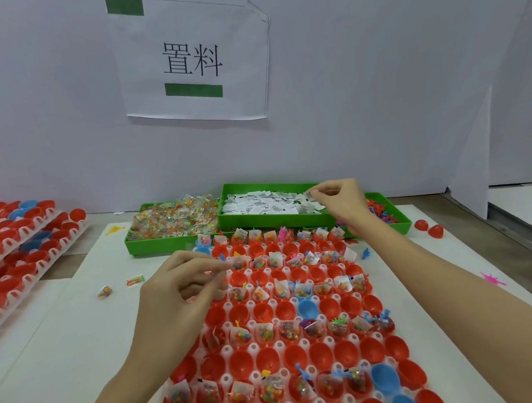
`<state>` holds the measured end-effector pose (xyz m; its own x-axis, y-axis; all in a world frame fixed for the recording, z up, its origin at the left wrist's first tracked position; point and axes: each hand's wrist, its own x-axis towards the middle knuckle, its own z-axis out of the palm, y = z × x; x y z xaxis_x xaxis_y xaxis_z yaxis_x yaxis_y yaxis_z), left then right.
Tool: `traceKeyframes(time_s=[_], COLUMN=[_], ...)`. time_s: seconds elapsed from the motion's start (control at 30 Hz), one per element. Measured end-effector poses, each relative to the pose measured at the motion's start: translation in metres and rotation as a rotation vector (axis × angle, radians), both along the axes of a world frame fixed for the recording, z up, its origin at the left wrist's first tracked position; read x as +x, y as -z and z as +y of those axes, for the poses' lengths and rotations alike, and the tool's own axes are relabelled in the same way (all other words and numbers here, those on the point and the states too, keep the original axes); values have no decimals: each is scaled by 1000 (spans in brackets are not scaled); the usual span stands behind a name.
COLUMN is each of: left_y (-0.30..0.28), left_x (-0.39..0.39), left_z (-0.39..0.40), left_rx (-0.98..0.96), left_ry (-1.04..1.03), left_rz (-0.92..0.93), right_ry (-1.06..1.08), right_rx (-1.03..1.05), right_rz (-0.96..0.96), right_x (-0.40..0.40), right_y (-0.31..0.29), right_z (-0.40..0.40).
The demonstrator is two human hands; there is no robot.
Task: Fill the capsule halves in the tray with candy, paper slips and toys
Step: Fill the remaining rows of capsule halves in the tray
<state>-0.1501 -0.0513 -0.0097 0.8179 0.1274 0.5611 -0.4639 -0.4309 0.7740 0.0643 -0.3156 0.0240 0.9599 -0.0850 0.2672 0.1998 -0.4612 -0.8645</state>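
Right hand (pixel 337 200): reaches to the slip bin (pixel 239 216) at the far edge; fingertips pinch a paper slip (pixel 310 195) off the pile, likely for a half that lacks one.
Left hand (pixel 181 288): hovers over the tray's (pixel 226 306) left side; fingers curled, thumb meeting fingertips; whether it pinches anything, cannot tell.
Tray: alternate rows of capsule halves (pixel 268 360) hold candy, slips, toys; rows between sit bare.
Candy bin (pixel 172 218): beside the slips, within reach.
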Motion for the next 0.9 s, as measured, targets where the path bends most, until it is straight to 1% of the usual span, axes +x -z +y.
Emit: traceKeyframes(time_s=[0.1,0.2,0.3,0.4,0.53,0.6,0.73,0.83,0.9], left_y=[-4,-9,-12,-15,-18,-18,-19,-20,-20], left_x=[-1,-3,-6,-10,-16,-17,-19,-21,-22], left_z=[1,1,-2,-5,-12,-16,-18,-19,-20], left_rx=[-124,-149,-183,-185,-73,-25,-12,18,-18], left_ry=[54,68,84,139,150,138,178,234,242], left_rz=[55,70,95,95,32,-12,-15,-17,0], right_ry=[-97,-264,-437,-566,-624,-651,-677,-673,-685], right_rx=[74,111,97,108,39,48,98,45,44], right_rz=[-9,-6,-4,18,-38,-32,-45,-76,-86], right_x=[-27,-68,-111,-146,-175,-181,-188,-189,-189], right_y=[-4,-11,-17,-18,-9,-5,-1,0,-1], right_z=[6,19,30,37,41,40,35,30,29])
